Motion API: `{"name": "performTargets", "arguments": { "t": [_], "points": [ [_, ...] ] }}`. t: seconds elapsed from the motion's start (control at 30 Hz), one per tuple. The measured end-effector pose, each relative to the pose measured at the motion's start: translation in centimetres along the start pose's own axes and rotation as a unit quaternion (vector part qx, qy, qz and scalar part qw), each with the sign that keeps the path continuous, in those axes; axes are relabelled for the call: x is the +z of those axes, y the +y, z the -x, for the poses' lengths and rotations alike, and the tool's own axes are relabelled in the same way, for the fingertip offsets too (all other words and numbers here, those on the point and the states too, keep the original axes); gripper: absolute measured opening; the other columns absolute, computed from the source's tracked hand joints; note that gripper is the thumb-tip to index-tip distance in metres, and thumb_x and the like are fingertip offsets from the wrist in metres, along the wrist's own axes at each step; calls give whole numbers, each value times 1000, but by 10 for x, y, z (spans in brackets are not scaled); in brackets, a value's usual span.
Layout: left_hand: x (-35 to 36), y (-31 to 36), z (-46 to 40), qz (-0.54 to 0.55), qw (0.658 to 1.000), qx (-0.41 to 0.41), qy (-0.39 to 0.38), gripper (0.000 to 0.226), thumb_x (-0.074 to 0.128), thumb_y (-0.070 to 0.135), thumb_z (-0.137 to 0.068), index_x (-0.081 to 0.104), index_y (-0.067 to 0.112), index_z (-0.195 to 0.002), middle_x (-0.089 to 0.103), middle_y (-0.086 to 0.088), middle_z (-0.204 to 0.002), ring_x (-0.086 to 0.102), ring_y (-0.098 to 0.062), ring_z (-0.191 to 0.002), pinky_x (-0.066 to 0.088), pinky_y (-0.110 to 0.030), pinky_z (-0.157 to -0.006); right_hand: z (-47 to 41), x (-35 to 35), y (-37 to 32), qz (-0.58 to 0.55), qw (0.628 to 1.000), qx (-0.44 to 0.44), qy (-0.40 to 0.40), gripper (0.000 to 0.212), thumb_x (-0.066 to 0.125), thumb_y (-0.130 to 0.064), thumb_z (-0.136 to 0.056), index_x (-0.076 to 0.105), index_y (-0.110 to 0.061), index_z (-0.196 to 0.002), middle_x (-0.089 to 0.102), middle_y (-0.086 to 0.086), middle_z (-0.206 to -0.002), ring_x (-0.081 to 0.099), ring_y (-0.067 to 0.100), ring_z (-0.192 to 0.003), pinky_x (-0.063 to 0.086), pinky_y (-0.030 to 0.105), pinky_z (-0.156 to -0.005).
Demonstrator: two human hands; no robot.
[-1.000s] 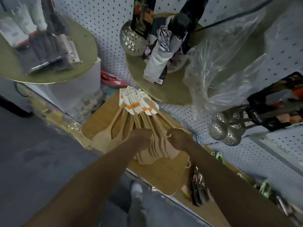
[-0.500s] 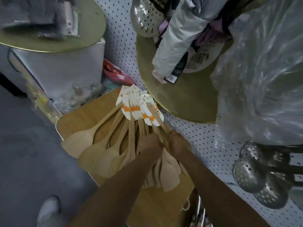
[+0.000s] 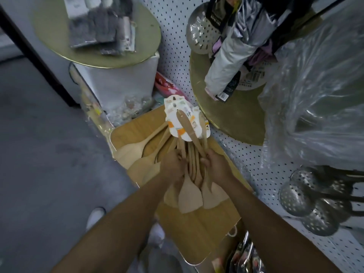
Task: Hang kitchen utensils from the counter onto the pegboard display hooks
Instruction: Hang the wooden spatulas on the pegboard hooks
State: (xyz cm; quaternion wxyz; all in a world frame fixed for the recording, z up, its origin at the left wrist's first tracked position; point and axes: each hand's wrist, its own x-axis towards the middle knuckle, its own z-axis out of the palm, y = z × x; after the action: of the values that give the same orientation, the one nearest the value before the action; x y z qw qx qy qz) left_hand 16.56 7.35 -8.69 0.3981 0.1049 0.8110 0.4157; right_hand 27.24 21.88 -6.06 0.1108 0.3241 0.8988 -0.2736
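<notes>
Both hands, left [image 3: 173,164] and right [image 3: 215,164], grip clenched round spatulas [image 3: 190,192], card tags [image 3: 178,115] at twelve o'clock toward pegboard [image 3: 246,154] for hooking.

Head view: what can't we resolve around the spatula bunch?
- Hook under the card labels: hidden by the cards.
- Left hand and right hand fingers: mostly hidden among the wooden spatulas.
- Label print: too small.
- Metal skimmers: handles cut off at right edge.
</notes>
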Motion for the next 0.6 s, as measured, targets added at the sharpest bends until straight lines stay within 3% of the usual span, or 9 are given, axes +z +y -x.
{"name": "performTargets", "arguments": {
  "t": [0.07, 0.13, 0.2, 0.3, 0.43, 0.53, 0.6],
  "points": [
    [-33, -7, 9, 32, 999, -11, -1, 18, 61, 21, -96, 64, 23, -78, 65, -2, -70, 62, -26, -62, 53, -43, -58, 5, 3, -31, -25, 1000, -5, 12, 6, 58, -26, -99, 60, -20, -99, 69, -2, -89, 64, 19, -80, 54, 37, -71],
    [-72, -18, 20, 37, 999, -30, 7, 10, 62, 25, -95, 68, 23, -88, 72, -7, -79, 69, -32, -67, 58, -46, -60, 12, 4, -67, -49, 998, -17, 21, 10, 60, -27, -98, 59, -21, -90, 65, -5, -80, 62, 18, -74, 51, 35, -67],
    [-101, -30, 27, 57, 997, -51, 12, 7, 64, 28, -89, 67, 30, -84, 74, -8, -82, 72, -35, -69, 61, -46, -62, 16, 5, -91, -78, 997, -18, 13, 15, 61, -26, -98, 55, -27, -85, 59, -12, -73, 57, 12, -69, 46, 34, -66],
    [-160, -29, 49, 81, 995, -59, 18, 14, 63, 22, -91, 65, 29, -79, 71, -14, -80, 67, -33, -58, 57, -43, -55, 27, 2, -139, -126, 992, -26, 17, 15, 61, -24, -99, 55, -31, -87, 58, -14, -76, 58, 10, -73, 47, 31, -69],
    [-219, -13, 80, 86, 996, -5, 0, 7, 64, 22, -97, 63, 22, -90, 68, -13, -78, 68, -31, -60, 50, -35, -51, 46, -10, -187, -169, 985, -14, 32, 20, 56, -13, -100, 52, -30, -91, 59, -17, -83, 56, 0, -78, 42, 22, -64],
    [-239, -6, 99, 79, 996, 37, -21, 7, 63, 18, -98, 64, 22, -92, 69, -20, -85, 67, -38, -65, 48, -33, -50, 70, -16, -201, -190, 980, 7, 60, 11, 57, -21, -98, 57, -31, -94, 64, -9, -84, 64, 14, -80, 54, 35, -74],
    [-243, 2, 111, 56, 995, 67, -45, 6, 61, 15, -100, 66, 19, -100, 69, -24, -90, 68, -38, -71, 50, -30, -49, 89, -17, -200, -193, 978, 26, 73, 12, 57, -22, -98, 61, -33, -101, 67, -8, -89, 65, 16, -84, 53, 38, -77]
  ]
}}
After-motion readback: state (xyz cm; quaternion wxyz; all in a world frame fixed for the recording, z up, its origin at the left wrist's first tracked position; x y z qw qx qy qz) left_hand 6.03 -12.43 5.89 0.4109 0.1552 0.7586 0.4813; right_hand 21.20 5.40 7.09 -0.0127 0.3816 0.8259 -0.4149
